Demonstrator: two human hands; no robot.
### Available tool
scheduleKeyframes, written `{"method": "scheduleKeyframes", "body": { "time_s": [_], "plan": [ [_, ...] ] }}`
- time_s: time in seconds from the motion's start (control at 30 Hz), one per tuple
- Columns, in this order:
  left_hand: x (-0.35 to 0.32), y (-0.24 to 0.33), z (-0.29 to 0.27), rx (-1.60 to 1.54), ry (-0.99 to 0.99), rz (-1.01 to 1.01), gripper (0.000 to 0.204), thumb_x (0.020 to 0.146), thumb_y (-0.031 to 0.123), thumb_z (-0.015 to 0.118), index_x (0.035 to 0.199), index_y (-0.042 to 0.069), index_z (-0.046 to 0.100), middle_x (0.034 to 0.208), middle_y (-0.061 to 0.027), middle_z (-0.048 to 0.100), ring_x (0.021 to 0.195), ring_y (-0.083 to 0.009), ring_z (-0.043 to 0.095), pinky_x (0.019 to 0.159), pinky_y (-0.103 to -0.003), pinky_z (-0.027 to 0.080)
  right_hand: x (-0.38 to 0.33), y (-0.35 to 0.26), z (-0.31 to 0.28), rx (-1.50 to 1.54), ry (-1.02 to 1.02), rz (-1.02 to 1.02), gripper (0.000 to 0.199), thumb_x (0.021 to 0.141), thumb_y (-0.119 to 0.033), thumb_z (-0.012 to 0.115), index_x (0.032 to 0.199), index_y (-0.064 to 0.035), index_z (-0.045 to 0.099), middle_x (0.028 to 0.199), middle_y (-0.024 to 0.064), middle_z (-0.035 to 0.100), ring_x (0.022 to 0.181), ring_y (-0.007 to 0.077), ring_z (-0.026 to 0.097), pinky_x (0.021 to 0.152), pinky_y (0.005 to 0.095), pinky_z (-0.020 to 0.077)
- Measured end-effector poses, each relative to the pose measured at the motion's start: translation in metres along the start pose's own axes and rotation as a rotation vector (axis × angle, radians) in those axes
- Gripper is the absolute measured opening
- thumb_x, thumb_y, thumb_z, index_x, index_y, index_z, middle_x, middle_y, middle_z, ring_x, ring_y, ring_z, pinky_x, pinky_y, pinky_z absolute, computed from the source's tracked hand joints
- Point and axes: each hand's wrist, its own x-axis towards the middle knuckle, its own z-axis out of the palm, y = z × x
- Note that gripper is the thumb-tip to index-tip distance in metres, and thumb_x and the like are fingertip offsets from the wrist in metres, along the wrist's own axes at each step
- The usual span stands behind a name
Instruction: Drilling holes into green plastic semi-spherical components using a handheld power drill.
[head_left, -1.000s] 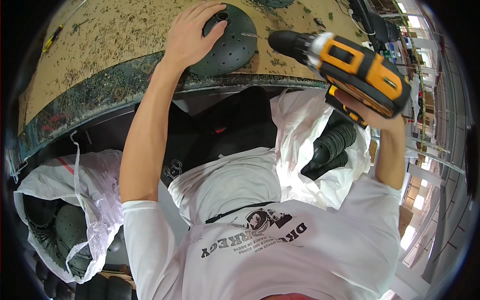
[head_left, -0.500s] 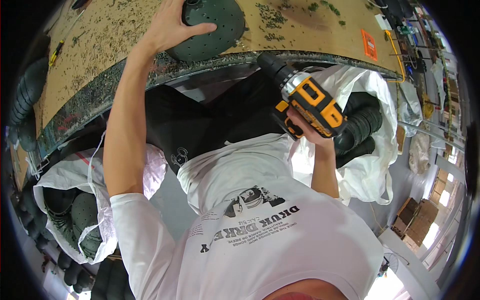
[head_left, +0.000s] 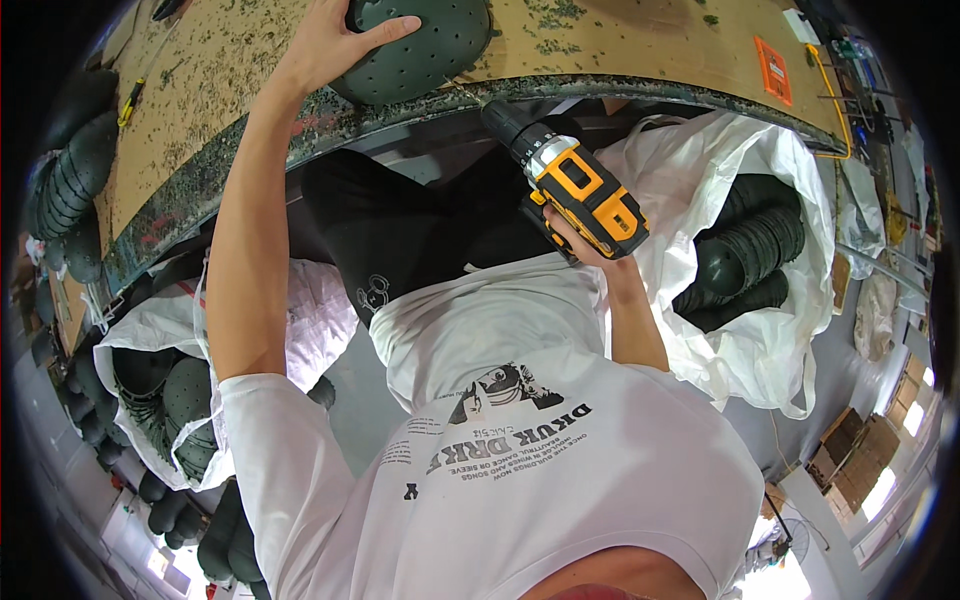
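A dark green plastic dome [head_left: 425, 50], dotted with small holes, lies at the near edge of the workbench. My left hand [head_left: 325, 48] grips its left side, with the thumb stretched over the top; the other fingers are partly cut off by the upper picture edge. In my right hand [head_left: 578, 238] is a yellow and black cordless drill [head_left: 590, 200], held by the handle over my lap. Its thin bit [head_left: 462, 90] points up and left at the dome's near right rim. Whether the tip touches the dome I cannot tell.
Green shavings litter the brown workbench top [head_left: 640, 50]. An orange card [head_left: 773, 72] lies at its right. White sacks of dark domes stand at my right [head_left: 700, 345] and left [head_left: 265, 310]. More domes are stacked [head_left: 75, 165] at the left edge.
The drill has moved left and slightly up, bringing its bit to the dome's rim. My left hand still holds the dome. The whole view has shifted slightly.
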Motion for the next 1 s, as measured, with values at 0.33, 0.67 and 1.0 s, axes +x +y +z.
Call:
{"method": "scheduleKeyframes", "body": {
  "time_s": [0.33, 0.67, 1.0],
  "plan": [
    [0.0, 0.004, 0.004, -0.079, -0.008, -0.023, 0.093, 0.08, 0.048, 0.078, 0.15, 0.006, 0.033, 0.149, -0.0189, 0.04, 0.136, -0.0331, 0.043, 0.109, -0.045, 0.039, 0.011, -0.009, -0.001, -0.153, 0.074, -0.133, 0.026, 0.078, -0.017, 0.082, 0.101, -0.0116, 0.074, 0.09, 0.001, 0.074, 0.076, 0.0175, 0.07, 0.07, 0.0299, 0.0542],
    [0.001, 0.002, 0.007, -0.07, 0.014, 0.019, 0.09, 0.08, 0.046, 0.079, 0.147, 0.005, 0.036, 0.145, -0.0188, 0.042, 0.134, -0.0328, 0.044, 0.108, -0.044, 0.039, 0.03, -0.029, 0.002, 0.388, -0.082, 0.443, 0.022, 0.081, -0.009, 0.072, 0.099, -0.0029, 0.061, 0.076, 0.0024, 0.063, 0.069, 0.0054, 0.057, 0.065, 0.0218, 0.0462],
    [0.001, -0.001, 0.01, 0.078, 0.094, 0.167, 0.087, 0.079, 0.048, 0.078, 0.144, 0.004, 0.041, 0.145, -0.0191, 0.041, 0.132, -0.0355, 0.045, 0.108, -0.045, 0.039, 0.014, -0.002, 0.029, 0.72, -0.005, 0.981, 0.028, 0.081, -0.008, 0.07, 0.107, -0.0067, 0.06, 0.079, 0.0078, 0.065, 0.068, 0.0214, 0.066, 0.063, 0.0288, 0.0481]
  ]
}}
